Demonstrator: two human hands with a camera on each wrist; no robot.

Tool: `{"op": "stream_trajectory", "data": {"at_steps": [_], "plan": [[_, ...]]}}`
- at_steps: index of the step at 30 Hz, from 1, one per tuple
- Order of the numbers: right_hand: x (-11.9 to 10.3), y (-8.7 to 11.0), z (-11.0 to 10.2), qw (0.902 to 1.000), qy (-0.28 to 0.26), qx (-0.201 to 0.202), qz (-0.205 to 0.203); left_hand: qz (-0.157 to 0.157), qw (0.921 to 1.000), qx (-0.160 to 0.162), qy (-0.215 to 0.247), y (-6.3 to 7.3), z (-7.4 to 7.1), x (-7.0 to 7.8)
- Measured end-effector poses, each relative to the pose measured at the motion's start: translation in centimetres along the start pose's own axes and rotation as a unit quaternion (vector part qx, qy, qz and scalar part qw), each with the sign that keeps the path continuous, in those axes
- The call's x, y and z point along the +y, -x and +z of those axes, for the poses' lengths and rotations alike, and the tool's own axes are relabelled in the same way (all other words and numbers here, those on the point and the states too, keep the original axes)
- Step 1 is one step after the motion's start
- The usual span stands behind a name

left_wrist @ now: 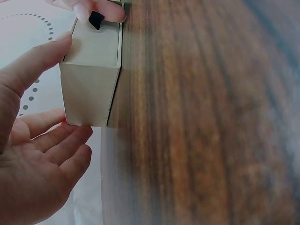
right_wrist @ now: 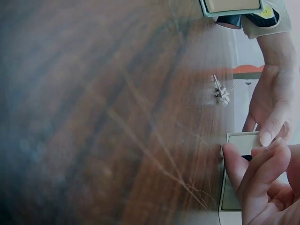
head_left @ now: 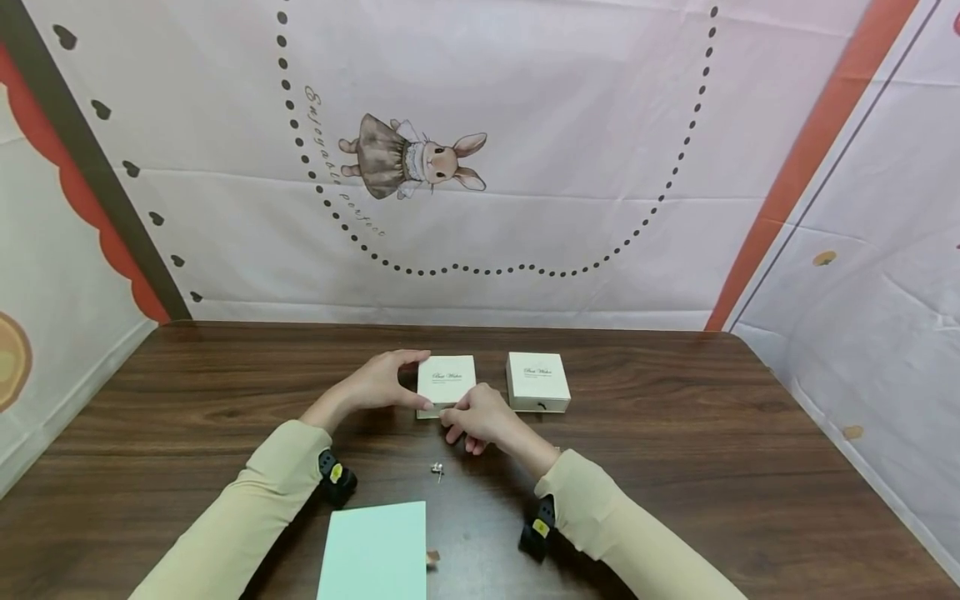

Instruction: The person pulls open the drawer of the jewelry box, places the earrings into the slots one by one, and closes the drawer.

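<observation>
A small cream drawer box point(head_left: 447, 375) with "Best Wishes" print lies on the table. My left hand point(head_left: 380, 381) holds it from the left, thumb at the front edge and fingers at the back. At the box's front, my right hand point(head_left: 483, 419) has its thumb and a finger around the black pull tab point(left_wrist: 96, 20). The drawer front point(left_wrist: 93, 42) sits about level with its sleeve in the left wrist view. Nearer to me lies a pair of small silver stud earrings point(head_left: 437, 470), also visible in the right wrist view point(right_wrist: 222, 92).
A second cream box point(head_left: 538, 382) with a black tab stands to the right. A mint-green rectangular item point(head_left: 375, 554), box or book, is at the front, with a small brown piece point(head_left: 432, 559) beside it. Fabric with a printed rabbit point(head_left: 412, 158) hangs behind the wooden table point(head_left: 675, 450).
</observation>
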State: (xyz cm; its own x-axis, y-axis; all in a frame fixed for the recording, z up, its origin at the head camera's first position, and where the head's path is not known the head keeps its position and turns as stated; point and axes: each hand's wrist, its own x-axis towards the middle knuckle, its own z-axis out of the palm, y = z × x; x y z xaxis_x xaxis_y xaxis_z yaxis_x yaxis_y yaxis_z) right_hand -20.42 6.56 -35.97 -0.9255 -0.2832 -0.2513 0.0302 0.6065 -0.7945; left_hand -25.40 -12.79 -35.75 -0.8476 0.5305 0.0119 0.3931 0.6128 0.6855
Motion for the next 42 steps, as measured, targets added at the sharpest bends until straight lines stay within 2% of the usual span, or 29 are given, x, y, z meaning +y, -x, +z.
{"op": "stream_trajectory", "data": {"at_steps": [8,19,30,42], "plan": [[-0.09,0.02,0.12,1.0000,-0.004,0.006,-0.003,0.005,0.9999,0.001,-0.013,-0.08,-0.02,0.15],[-0.08,-0.09,0.35,0.9998,0.008,0.015,-0.012,0.019,0.9984,0.008,-0.053,0.02,-0.18,0.50],[-0.24,0.23,0.60,0.9998,0.014,0.014,-0.010,-0.008,0.9991,-0.005,-0.042,0.12,-0.08,0.87],[-0.07,0.45,0.86,0.9995,0.016,0.025,-0.012,-0.010,0.9985,0.000,-0.053,0.28,0.07,0.81]]}}
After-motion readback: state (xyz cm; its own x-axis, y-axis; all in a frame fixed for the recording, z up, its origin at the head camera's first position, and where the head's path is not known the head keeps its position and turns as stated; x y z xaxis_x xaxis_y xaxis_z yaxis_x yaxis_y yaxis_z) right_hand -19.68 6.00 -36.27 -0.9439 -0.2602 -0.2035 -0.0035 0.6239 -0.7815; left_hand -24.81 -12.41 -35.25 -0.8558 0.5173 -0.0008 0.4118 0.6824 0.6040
